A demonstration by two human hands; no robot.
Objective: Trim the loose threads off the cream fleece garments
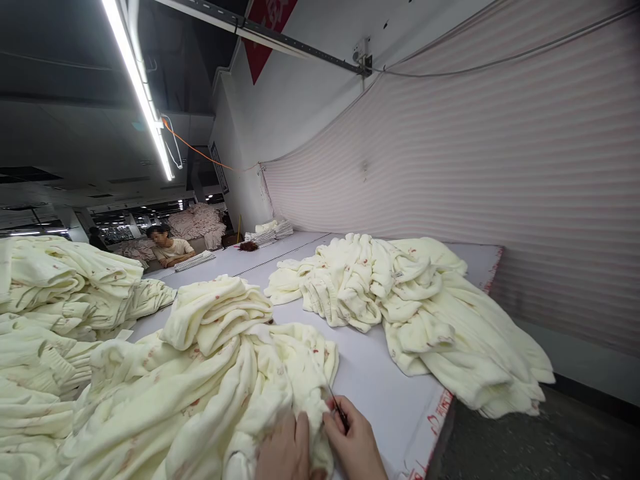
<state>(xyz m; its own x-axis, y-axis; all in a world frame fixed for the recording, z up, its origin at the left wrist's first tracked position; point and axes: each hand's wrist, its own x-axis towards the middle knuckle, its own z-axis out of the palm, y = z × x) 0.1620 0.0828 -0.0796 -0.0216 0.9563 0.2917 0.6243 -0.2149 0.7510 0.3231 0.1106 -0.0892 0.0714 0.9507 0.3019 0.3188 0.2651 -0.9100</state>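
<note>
A heap of cream fleece garments (pixel 200 380) with small red prints lies in front of me on the white table (pixel 380 380). My left hand (pixel 285 450) presses on the near edge of one garment, fingers closed on the fabric. Just to its right, my right hand (pixel 355 443) pinches a small dark thread snipper (pixel 339 408) whose tip points up at the garment's edge. Both hands sit at the bottom of the view, partly cut off.
A second cream pile (pixel 415 307) spreads to the table's right edge and hangs over it. More stacks (pixel 55 293) stand at the left. A seated person (pixel 170 248) works far back, near folded stacks (pixel 270 232). A striped curtain (pixel 500 167) covers the right wall.
</note>
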